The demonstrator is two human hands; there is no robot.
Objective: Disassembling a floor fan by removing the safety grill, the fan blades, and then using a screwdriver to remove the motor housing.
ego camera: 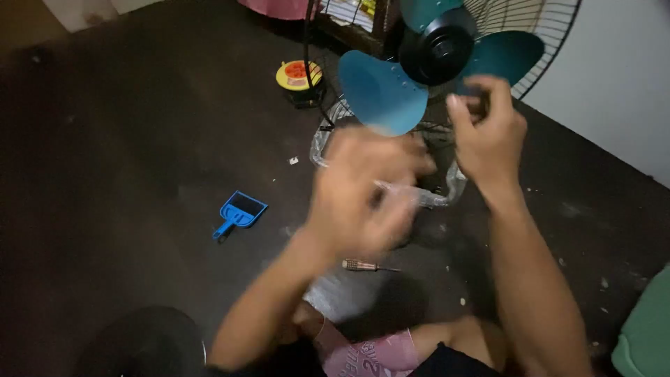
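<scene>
A fan with teal blades (382, 91) and a black hub (438, 46) stands in front of me, its rear wire guard (537, 35) behind the blades. My right hand (488, 136) pinches the lower edge of the right-hand blade. My left hand (363, 192) is blurred, closed around a thin clear plastic piece (405, 190) below the left blade. What exactly that piece is, I cannot tell.
A small blue dustpan (240, 213) lies on the dark floor to the left. A screwdriver (363, 265) lies near my knees. A yellow and orange round container (299, 74) sits at the back. A green object (645, 328) is at the right edge.
</scene>
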